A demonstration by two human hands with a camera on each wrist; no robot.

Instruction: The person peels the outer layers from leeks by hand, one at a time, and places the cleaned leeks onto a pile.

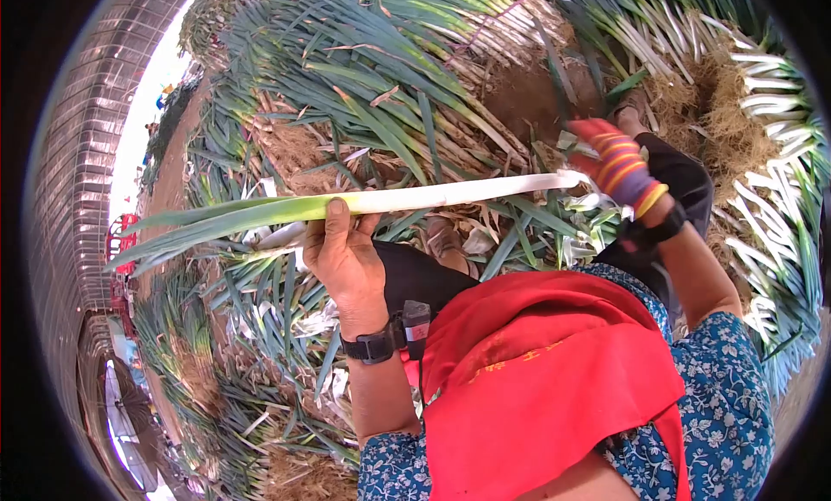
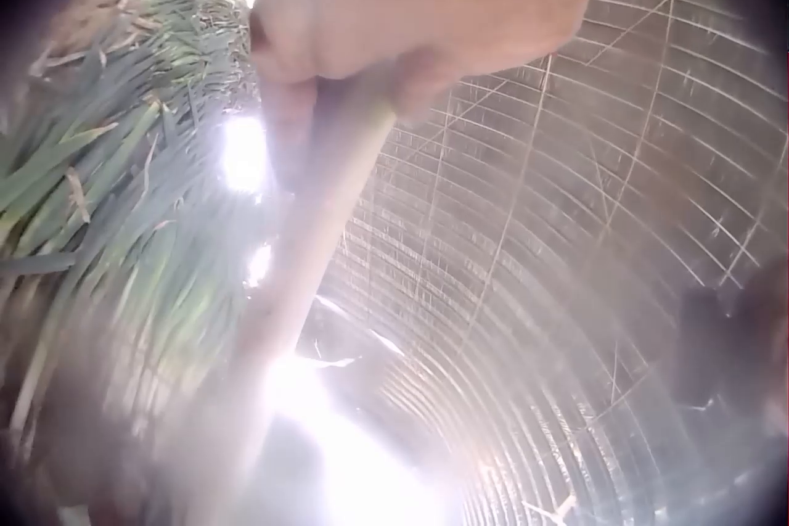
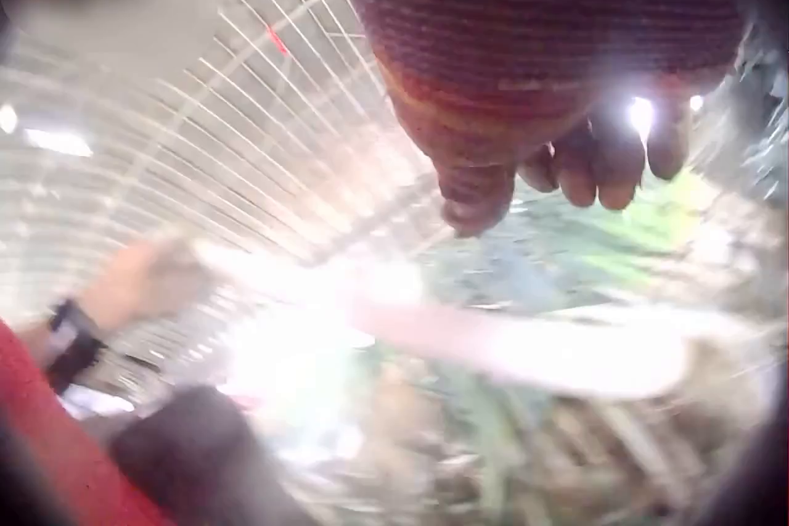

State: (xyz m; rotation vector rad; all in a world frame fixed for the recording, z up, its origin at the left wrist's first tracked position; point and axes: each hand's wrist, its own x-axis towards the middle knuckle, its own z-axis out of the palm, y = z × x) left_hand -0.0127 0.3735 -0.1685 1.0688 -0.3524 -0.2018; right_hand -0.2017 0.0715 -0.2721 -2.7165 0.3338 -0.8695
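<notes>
My bare left hand (image 1: pixel 348 260) grips a long green onion (image 1: pixel 450 194) where its white shaft turns green, thumb on the near side. Its leaves point left and the white end points right. In the left wrist view the fingers (image 2: pixel 419 8) wrap the pale stalk (image 2: pixel 323 218). My right hand (image 1: pixel 616 165) wears a striped knit glove and is blurred close by the white end. From the right wrist, the gloved hand (image 3: pixel 555 51) has its fingers hanging loosely with nothing between them, apart from the white shaft (image 3: pixel 518 347).
Heaps of untrimmed green onions (image 1: pixel 372 77) cover the ground ahead and to the left. At right lies a row of white-stemmed onions (image 1: pixel 770 198) beside a mass of roots (image 1: pixel 736 120). Loose peelings (image 1: pixel 563 215) litter the ground by my feet. A red apron (image 1: pixel 554 380) covers my lap.
</notes>
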